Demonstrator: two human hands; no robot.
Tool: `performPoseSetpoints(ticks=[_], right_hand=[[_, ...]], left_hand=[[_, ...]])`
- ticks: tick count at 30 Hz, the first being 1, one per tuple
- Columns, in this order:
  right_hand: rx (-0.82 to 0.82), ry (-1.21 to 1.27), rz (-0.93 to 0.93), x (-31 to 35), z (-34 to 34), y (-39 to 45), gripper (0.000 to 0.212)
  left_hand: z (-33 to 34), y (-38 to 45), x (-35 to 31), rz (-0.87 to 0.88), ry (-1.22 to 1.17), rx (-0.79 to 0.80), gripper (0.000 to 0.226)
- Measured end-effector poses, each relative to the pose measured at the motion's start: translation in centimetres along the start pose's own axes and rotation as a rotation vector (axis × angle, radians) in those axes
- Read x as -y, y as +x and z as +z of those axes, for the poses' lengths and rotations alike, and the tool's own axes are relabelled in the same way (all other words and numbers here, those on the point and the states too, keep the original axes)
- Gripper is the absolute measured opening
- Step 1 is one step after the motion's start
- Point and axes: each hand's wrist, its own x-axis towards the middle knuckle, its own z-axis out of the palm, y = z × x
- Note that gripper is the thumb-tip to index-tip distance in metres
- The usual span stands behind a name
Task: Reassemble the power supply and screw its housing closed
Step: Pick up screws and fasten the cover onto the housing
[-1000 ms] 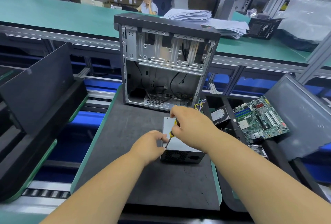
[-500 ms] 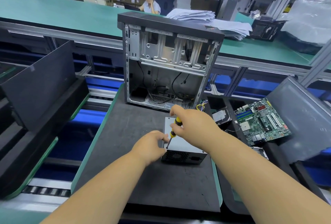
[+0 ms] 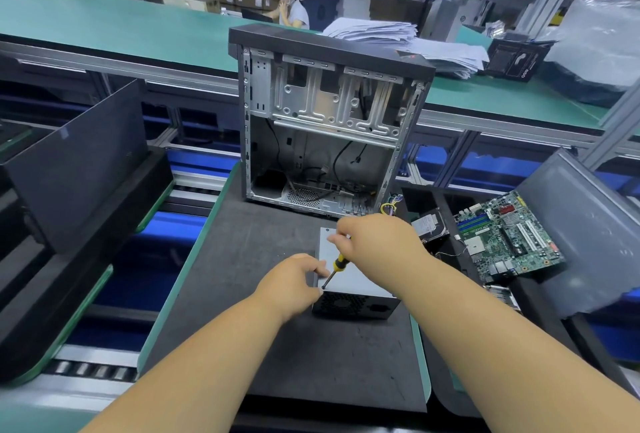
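Both hands work at the power supply (image 3: 353,280), which lies on the dark mat (image 3: 242,259) just in front of the open computer case (image 3: 329,127). The right hand (image 3: 377,242) pinches a yellow-and-black screwdriver (image 3: 334,268) by its handle, tilted so the tip meets the housing's near left top corner, presumably on a screw too small to see. The left hand (image 3: 294,282) grips that corner, likely bracing the box against the driving force.

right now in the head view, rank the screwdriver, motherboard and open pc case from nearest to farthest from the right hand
1. screwdriver: gripped in the right hand.
2. open pc case: just behind the hand.
3. motherboard: off to the right, past the hard drive.
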Motion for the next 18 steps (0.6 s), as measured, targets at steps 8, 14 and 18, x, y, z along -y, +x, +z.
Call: performPoseSetpoints(ticks=[8, 14, 18], right_hand=[[0.043, 0.150, -0.003, -0.1, -0.3, -0.4, 0.010], [0.134, -0.081, 0.107, 0.1, -0.7, 1.0, 0.039], [0.013, -0.210, 0.154, 0.8, 0.3, 0.9, 0.060]], left_hand=[[0.0, 0.0, -0.1, 0.001, -0.021, 0.000, 0.035], [0.1, 0.1, 0.1, -0.002, -0.007, 0.000, 0.037], [0.0, 0.1, 0.2, 0.005, -0.009, 0.003, 0.037]])
